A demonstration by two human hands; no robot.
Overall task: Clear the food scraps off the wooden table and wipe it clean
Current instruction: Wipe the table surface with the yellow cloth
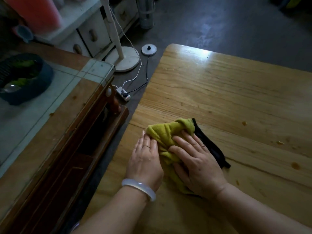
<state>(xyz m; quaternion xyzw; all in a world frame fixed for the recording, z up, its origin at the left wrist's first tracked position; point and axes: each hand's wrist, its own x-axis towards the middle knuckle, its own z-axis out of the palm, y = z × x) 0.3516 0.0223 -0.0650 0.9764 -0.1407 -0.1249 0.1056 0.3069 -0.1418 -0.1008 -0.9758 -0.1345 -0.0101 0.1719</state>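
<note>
cloth: yellow-green cloth (166,139), bunched, w/ a black edge strip on its R side; lies on the wooden surface (236,102) near the surface's left edge, close to the person.
cloth axis: long axis runs from near-centre up toward far-left, roughly along the surface's left edge.
right hand (194,159): on top of the cloth, fingers fairly straight & spread, pressing it down; fingertips point far-left.
left hand (146,159): just L of the cloth, fingers straight, tips touching its left fold; ring on one finger, pale bangle (139,189) on the wrist.
scraps: small orange bits (244,123) (280,142) & an orange smear (295,165) lie well to the R of both hands, apart from the cloth.
key relation: scraps are R of the cloth, so the right hand is nearer; judged next move = sweep cloth rightward.
progress: judged early/mid, scraps not yet cleared.
off-surface: glass-topped cabinet (50,102) to the L w/ a dark basket (25,78); fan base (125,59) & power strip (124,94) on the floor.
</note>
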